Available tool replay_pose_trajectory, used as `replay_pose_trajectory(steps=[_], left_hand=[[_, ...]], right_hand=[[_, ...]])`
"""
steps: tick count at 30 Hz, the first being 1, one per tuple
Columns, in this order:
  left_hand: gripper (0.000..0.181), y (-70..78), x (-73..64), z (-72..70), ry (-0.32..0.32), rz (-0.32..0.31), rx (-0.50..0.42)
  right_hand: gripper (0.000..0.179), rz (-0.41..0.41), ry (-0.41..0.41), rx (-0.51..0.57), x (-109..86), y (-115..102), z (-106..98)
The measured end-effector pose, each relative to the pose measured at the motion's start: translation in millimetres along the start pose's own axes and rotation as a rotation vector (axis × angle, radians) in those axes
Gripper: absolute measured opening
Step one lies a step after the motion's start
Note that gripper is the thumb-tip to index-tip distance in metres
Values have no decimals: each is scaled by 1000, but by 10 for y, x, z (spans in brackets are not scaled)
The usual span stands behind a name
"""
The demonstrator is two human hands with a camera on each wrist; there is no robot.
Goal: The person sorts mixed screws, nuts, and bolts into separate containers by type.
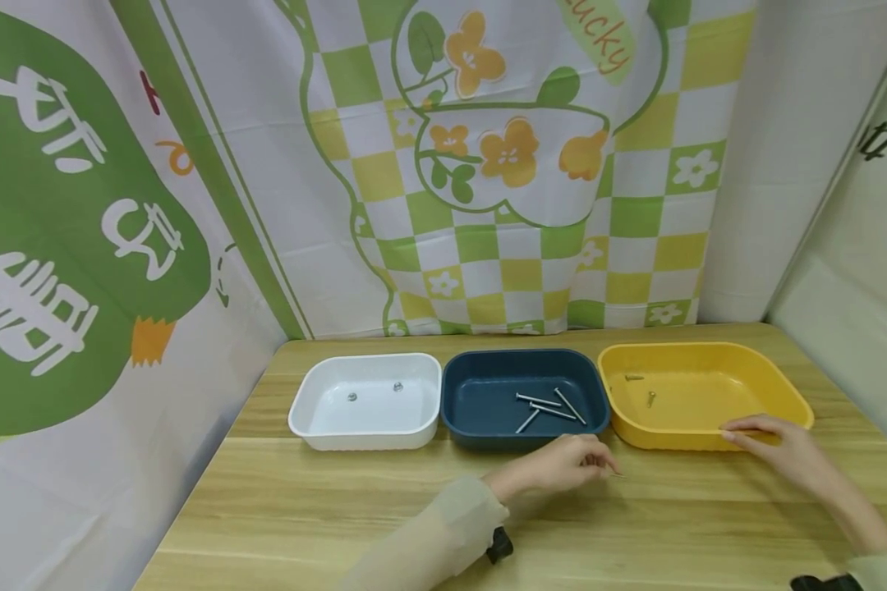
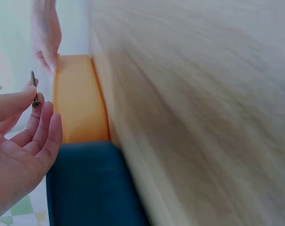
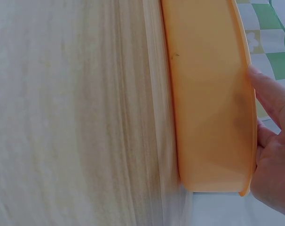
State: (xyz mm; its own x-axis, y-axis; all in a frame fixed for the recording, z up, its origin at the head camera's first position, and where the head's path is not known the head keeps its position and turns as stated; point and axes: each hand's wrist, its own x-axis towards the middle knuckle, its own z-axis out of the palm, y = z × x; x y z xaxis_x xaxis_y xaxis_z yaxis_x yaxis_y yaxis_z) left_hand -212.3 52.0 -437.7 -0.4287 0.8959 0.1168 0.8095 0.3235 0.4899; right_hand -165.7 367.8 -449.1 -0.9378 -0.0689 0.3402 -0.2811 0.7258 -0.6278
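My left hand is over the table in front of the dark blue tray. It pinches a small screw between thumb and fingertips, the pointed end up in the left wrist view. My right hand holds the front rim of the yellow tray near its right corner, with the thumb outside and fingers over the edge. Two small brassy screws lie inside that tray at its left. Several long silver screws are in the dark blue tray.
A white tray at the left end of the row holds two small metal pieces. All three trays stand side by side toward the back of the wooden table. Behind them hangs a patterned cloth.
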Motion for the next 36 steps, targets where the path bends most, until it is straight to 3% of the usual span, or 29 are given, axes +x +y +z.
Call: replay_pose_trajectory(steps=[13, 36], left_hand=[[17, 70, 140, -33, 123, -71, -91], [16, 48, 423, 3, 280, -142, -130]], right_hand=[[13, -5, 6, -1, -1, 6, 6], [13, -5, -5, 1, -3, 1, -6]])
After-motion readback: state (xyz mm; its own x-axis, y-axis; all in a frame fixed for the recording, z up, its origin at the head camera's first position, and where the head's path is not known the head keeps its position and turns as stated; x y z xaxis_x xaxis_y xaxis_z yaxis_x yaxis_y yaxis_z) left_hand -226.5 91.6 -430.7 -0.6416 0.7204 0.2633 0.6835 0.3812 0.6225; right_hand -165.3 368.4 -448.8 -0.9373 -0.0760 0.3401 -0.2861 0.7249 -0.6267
